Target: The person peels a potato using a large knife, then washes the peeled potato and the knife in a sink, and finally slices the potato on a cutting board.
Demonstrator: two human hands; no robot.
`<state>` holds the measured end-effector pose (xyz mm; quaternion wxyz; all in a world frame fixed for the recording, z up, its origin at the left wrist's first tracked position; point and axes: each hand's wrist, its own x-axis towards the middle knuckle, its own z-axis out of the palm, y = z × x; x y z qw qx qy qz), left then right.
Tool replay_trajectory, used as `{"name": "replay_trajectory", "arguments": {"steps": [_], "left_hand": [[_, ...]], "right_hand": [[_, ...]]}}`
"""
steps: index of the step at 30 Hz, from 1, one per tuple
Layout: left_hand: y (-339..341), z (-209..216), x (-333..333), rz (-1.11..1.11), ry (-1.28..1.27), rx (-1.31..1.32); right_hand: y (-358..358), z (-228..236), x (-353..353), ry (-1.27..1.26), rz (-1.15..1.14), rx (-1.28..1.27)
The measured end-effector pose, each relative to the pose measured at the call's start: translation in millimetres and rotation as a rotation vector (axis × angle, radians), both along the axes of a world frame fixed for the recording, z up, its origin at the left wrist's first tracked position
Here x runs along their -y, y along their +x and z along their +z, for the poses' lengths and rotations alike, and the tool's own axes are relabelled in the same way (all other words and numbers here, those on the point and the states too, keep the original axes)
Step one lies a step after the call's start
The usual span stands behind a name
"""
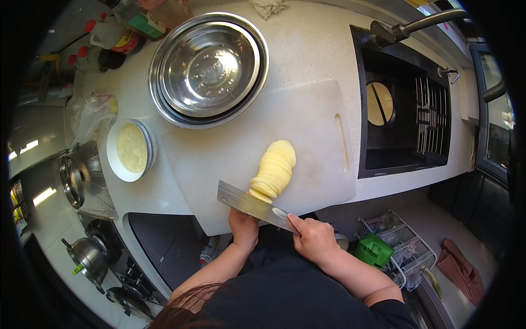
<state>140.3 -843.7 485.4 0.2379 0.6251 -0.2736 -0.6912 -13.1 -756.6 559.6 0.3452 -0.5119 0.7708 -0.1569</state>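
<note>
A wide steel cleaver (246, 204) slants across the near edge of the white cutting board (219, 159). My right hand (315, 238) is closed around its handle. On the near side of the blade is my left hand (244, 227), right against or very close to the metal; most of its fingers are hidden, so I cannot tell whether it grips anything. Just beyond the blade, thin pale yellow slices, which look like peeled potato (275, 167), lie overlapped in a leaning row. The slice closest to me sits at the cleaver's edge.
Nested steel bowls (211, 68) overlap the board's far left corner. A white bowl (131, 147) of pale yellow contents stands at left, near bottles (112, 35). On the right is a black sink (402, 142) with a faucet (402, 30); a wire rack (405, 252) stands below the counter.
</note>
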Motion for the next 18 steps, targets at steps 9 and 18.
{"name": "replay_trajectory", "arguments": {"steps": [9,18], "left_hand": [[4.7,-8.8,-7.6,0.001,-0.049,-0.058],[0.7,-1.2,-2.3,0.000,-0.014,-0.062]], "right_hand": [[-3.7,3.3,-5.4,0.101,0.024,0.028],[-10.6,7.3,-9.9,0.171,0.041,0.040]]}}
